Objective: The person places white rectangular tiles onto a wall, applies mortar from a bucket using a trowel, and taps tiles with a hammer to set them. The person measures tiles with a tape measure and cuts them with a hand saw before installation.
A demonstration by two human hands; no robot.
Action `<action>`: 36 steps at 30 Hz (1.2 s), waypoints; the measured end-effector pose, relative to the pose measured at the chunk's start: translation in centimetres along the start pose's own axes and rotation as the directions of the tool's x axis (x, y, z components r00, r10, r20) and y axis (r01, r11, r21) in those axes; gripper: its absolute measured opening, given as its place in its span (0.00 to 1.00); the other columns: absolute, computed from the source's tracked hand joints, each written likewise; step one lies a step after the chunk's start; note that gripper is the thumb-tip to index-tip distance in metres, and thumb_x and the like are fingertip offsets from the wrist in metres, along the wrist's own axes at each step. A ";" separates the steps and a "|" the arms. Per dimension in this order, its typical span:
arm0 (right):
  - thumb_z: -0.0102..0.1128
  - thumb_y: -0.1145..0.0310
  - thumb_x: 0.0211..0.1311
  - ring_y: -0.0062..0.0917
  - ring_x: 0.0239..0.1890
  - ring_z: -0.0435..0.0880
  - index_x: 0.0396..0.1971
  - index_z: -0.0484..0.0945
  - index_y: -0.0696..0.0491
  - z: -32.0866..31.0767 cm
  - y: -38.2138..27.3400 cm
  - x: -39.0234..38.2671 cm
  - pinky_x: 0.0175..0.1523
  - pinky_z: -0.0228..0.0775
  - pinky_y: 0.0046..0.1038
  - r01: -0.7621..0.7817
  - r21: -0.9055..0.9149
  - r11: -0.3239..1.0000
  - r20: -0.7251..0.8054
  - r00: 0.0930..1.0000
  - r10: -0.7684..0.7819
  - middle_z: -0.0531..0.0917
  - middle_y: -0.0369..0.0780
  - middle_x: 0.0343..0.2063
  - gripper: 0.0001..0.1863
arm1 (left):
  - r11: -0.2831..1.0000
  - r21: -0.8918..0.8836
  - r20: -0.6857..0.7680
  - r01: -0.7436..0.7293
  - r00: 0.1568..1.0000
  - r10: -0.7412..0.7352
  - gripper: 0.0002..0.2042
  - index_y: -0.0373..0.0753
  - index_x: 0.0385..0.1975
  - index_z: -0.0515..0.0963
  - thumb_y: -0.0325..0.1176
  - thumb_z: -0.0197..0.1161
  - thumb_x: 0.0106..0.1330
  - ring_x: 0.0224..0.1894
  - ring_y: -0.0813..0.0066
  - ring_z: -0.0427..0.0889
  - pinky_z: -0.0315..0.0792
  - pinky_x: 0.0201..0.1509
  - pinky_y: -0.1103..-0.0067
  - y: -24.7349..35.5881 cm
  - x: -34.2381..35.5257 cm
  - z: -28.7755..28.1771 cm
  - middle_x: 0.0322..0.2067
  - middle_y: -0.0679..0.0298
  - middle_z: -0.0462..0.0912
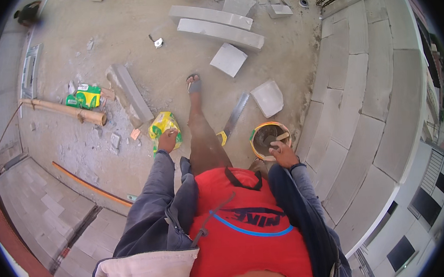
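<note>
Concrete floor (132, 26): left hand (167, 140) by one yellow-green bag (163, 123), right hand (284, 154) by one bucket (253, 138); both grips unclear.

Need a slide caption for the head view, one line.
Left hand by a yellow-and-green bag, right hand by a bucket, a handsaw lying between bag and bucket.
</note>
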State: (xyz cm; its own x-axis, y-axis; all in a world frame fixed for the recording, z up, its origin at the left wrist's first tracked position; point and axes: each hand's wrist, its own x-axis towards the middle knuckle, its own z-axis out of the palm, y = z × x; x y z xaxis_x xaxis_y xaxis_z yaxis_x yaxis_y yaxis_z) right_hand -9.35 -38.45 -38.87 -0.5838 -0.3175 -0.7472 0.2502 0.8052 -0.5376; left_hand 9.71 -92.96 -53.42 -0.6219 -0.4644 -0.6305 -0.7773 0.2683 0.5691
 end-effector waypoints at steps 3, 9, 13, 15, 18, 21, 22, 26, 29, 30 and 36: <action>0.67 0.52 0.69 0.46 0.41 0.90 0.63 0.81 0.52 7.7 -1.2 5.5 0.51 0.81 0.45 -0.160 -0.110 0.981 -0.060 0.986 0.154 0.89 0.53 0.38 0.28 | 0.955 0.295 0.065 -0.028 0.998 0.009 0.25 0.39 0.55 0.86 0.53 0.69 0.70 0.51 0.54 0.90 0.81 0.58 0.64 2.8 19.2 -4.3 0.47 0.49 0.91; 0.68 0.61 0.70 0.42 0.46 0.91 0.56 0.84 0.55 18.4 -14.6 13.6 0.52 0.81 0.38 -0.391 0.052 0.919 0.202 0.905 0.373 0.90 0.52 0.41 0.20 | 0.888 0.459 -0.035 -0.041 0.997 0.064 0.27 0.40 0.60 0.82 0.55 0.66 0.71 0.60 0.47 0.85 0.77 0.66 0.59 4.4 55.6 -9.4 0.53 0.48 0.89; 0.68 0.65 0.71 0.32 0.42 0.90 0.56 0.83 0.58 24.5 -18.9 17.3 0.50 0.80 0.32 -0.360 0.169 0.917 0.056 0.933 0.356 0.90 0.46 0.38 0.19 | 0.887 0.461 -0.112 0.017 0.993 0.039 0.35 0.44 0.69 0.75 0.54 0.74 0.66 0.69 0.46 0.77 0.74 0.71 0.59 6.0 71.1 -7.6 0.70 0.43 0.74; 0.65 0.64 0.72 0.36 0.45 0.90 0.55 0.83 0.60 25.7 -18.9 19.0 0.53 0.81 0.34 -0.477 0.205 0.855 0.246 0.870 0.427 0.90 0.49 0.42 0.18 | 0.866 0.498 -0.185 -0.049 0.969 0.162 0.39 0.45 0.73 0.69 0.54 0.75 0.64 0.70 0.40 0.75 0.75 0.71 0.58 2.3 77.4 -8.5 0.74 0.44 0.66; 0.62 0.63 0.73 0.40 0.47 0.90 0.54 0.83 0.62 27.2 -20.1 20.5 0.56 0.81 0.37 -0.603 0.214 0.769 0.362 0.780 0.511 0.89 0.52 0.46 0.19 | 0.825 0.565 -0.223 0.032 0.968 0.116 0.41 0.49 0.75 0.66 0.54 0.75 0.64 0.69 0.34 0.74 0.76 0.70 0.56 4.5 82.5 -4.2 0.75 0.46 0.64; 0.62 0.61 0.74 0.41 0.48 0.91 0.54 0.83 0.61 28.6 -19.9 20.9 0.56 0.82 0.38 -0.519 0.217 0.827 0.287 0.844 0.454 0.89 0.54 0.46 0.20 | 0.798 0.594 -0.223 0.103 0.974 0.041 0.38 0.51 0.74 0.68 0.53 0.74 0.66 0.67 0.34 0.75 0.77 0.69 0.55 4.0 85.2 -3.7 0.73 0.48 0.66; 0.62 0.60 0.74 0.41 0.49 0.91 0.54 0.83 0.61 28.9 -19.9 20.6 0.56 0.82 0.39 -0.491 0.220 0.843 0.251 0.863 0.438 0.89 0.54 0.47 0.20 | 0.795 0.596 -0.217 0.116 0.976 0.020 0.37 0.51 0.73 0.68 0.53 0.74 0.66 0.66 0.35 0.76 0.77 0.68 0.55 4.3 85.5 -3.7 0.72 0.49 0.67; 0.64 0.62 0.73 0.33 0.41 0.90 0.54 0.84 0.59 28.2 -21.3 22.0 0.49 0.82 0.35 -0.675 0.207 0.708 0.294 0.733 0.613 0.89 0.50 0.40 0.18 | 0.884 0.466 -0.145 -0.017 0.985 0.095 0.32 0.46 0.70 0.70 0.49 0.71 0.69 0.62 0.38 0.79 0.77 0.65 0.55 5.7 79.8 -3.3 0.65 0.47 0.73; 0.64 0.65 0.76 0.22 0.31 0.87 0.58 0.81 0.56 27.8 -19.5 22.4 0.38 0.81 0.28 -0.642 0.364 0.675 0.276 0.766 0.580 0.87 0.39 0.31 0.17 | 0.916 0.219 0.161 -0.335 0.939 0.305 0.28 0.38 0.65 0.75 0.50 0.68 0.72 0.60 0.43 0.82 0.76 0.63 0.56 3.8 67.5 -2.8 0.57 0.43 0.83; 0.64 0.66 0.76 0.22 0.32 0.87 0.58 0.81 0.56 28.1 -19.2 22.8 0.38 0.81 0.28 -0.562 0.413 0.716 0.180 0.822 0.541 0.87 0.39 0.31 0.17 | 0.898 0.261 0.329 -0.355 0.907 0.263 0.26 0.37 0.64 0.76 0.48 0.66 0.74 0.58 0.43 0.84 0.76 0.63 0.56 5.7 61.0 -1.6 0.57 0.45 0.84; 0.61 0.58 0.79 0.27 0.45 0.89 0.61 0.81 0.55 23.2 -25.6 20.0 0.49 0.82 0.30 -0.129 0.929 0.347 -0.116 0.788 0.604 0.88 0.41 0.46 0.20 | 0.787 -0.085 0.922 -0.611 0.251 0.294 0.30 0.33 0.70 0.68 0.37 0.65 0.70 0.59 0.42 0.82 0.75 0.65 0.61 22.0 24.4 0.8 0.54 0.40 0.83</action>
State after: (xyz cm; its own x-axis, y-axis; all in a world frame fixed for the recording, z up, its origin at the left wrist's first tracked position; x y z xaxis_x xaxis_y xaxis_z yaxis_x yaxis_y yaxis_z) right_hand -9.56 -77.00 -49.13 -0.3991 0.2942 -0.8684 0.8794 -0.1452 -0.4534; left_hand -22.65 -97.72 -56.73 -0.4727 0.7406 -0.4775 -0.2233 0.4235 0.8779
